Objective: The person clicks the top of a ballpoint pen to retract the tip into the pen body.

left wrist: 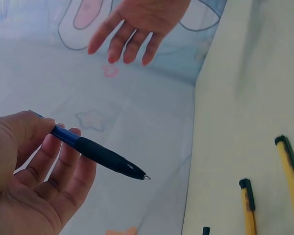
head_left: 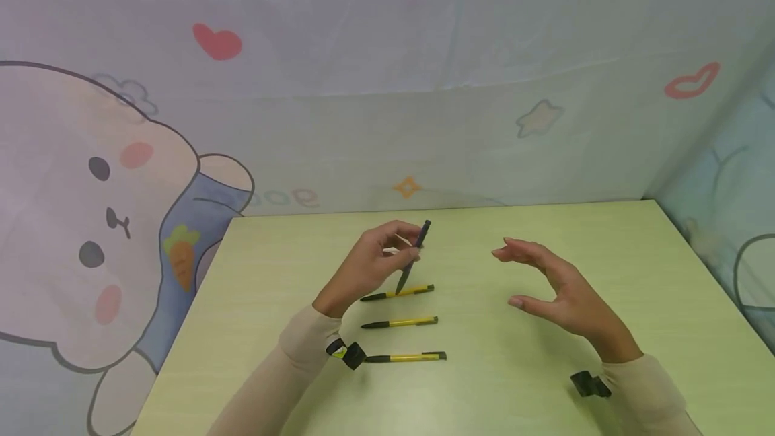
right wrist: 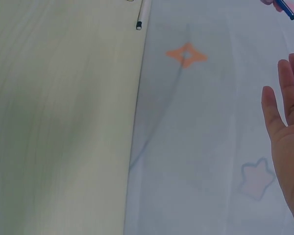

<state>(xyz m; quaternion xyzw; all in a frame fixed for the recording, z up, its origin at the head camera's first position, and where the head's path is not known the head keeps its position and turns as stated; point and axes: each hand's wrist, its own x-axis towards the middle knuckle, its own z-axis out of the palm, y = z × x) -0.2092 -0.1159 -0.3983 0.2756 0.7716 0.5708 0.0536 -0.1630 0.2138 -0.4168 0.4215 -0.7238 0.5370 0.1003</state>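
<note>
My left hand (head_left: 377, 260) pinches a blue ballpoint pen (left wrist: 105, 155) between thumb and fingers, raised over the table. Its black grip and bare metal tip point away from the palm in the left wrist view. Below it, three yellow pens with black ends lie in a column: a far one (head_left: 414, 291), a middle one (head_left: 407, 322) and a near one (head_left: 412, 357). The held pen's lower end overlaps the far one in the head view. To the right, my right hand (head_left: 566, 291) hovers with fingers extended, thumb apart, holding nothing.
A pale green table (head_left: 484, 382) carries the pens. Behind it hangs a printed cloth (head_left: 387, 86) with hearts, a star and a large cartoon animal at left. More cloth (head_left: 751, 221) hangs along the right side. Each wrist wears a small black strap device (head_left: 590, 384).
</note>
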